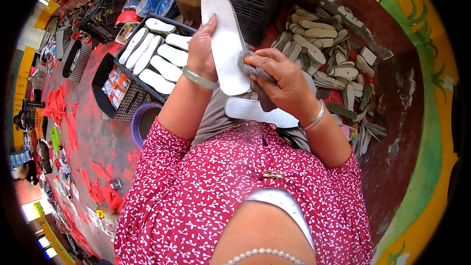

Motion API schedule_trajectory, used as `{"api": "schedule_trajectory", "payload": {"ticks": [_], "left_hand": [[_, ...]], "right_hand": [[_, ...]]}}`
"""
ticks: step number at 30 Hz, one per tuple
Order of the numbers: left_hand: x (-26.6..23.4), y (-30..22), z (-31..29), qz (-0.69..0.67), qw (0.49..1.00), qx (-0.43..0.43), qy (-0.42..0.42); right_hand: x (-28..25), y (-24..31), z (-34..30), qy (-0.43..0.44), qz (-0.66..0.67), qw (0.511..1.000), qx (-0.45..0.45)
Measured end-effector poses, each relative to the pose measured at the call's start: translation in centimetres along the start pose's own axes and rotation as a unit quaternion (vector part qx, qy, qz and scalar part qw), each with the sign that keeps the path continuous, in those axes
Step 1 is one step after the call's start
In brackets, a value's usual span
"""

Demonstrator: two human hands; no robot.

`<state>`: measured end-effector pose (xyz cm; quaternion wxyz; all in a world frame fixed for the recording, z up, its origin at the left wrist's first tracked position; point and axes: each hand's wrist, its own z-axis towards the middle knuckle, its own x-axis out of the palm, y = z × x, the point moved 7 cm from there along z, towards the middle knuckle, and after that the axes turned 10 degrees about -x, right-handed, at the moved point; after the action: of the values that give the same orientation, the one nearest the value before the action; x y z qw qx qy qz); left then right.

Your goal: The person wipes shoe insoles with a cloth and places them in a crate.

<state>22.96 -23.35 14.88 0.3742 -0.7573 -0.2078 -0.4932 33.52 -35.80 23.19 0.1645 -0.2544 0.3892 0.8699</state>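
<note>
A white shoe insole (222,34) is held up at a slant in front of me. My left hand (202,51) grips its left edge, the thumb lying on the white face. Against the insole's lower right edge, my right hand (282,76) presses a bunched grey cloth (255,66), its fingers closed round it. Something dark brown hangs just below that hand, and I cannot make out what it is. Another white insole (255,111) lies across my lap, its right part under my right forearm.
At the front left, a black crate (147,81) holds white insoles in rows. Beside it stand a purple basin (140,122) and a dark bin (110,91) of packets. Many loose insoles (321,44) are heaped by the wall at right. A black plastic crate (250,0) stands behind the held insole.
</note>
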Motion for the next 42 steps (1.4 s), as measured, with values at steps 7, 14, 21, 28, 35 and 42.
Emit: {"api": "schedule_trajectory", "payload": {"ticks": [7, 14, 21, 28, 35, 42], "left_hand": [[-0.9, -2.0, 0.1, 0.002, 0.995, 0.05, -0.081], [-2.2, -4.7, 0.4, -0.036, 0.985, 0.118, -0.122], [-1.4, -3.4, 0.3, 0.007, 0.989, 0.14, -0.047], [2.1, -0.3, -1.6, 0.159, 0.979, 0.122, -0.037], [2.0, 1.8, -1.5, 0.241, 0.958, 0.155, -0.031], [1.9, 3.1, -1.4, 0.29, 0.95, 0.112, 0.007]], "right_hand": [[0.4, 0.6, -1.6, 0.031, 0.012, 0.999, 0.031], [0.8, -2.4, -2.8, 0.004, 0.339, 0.923, 0.181], [0.4, -6.3, -2.7, -0.09, 0.427, 0.835, 0.334], [0.3, -6.2, -0.1, 0.024, 0.296, 0.921, 0.25], [0.7, -6.8, -1.1, -0.02, 0.266, 0.914, 0.305], [1.0, -7.3, -2.6, 0.012, 0.273, 0.901, 0.337]]}}
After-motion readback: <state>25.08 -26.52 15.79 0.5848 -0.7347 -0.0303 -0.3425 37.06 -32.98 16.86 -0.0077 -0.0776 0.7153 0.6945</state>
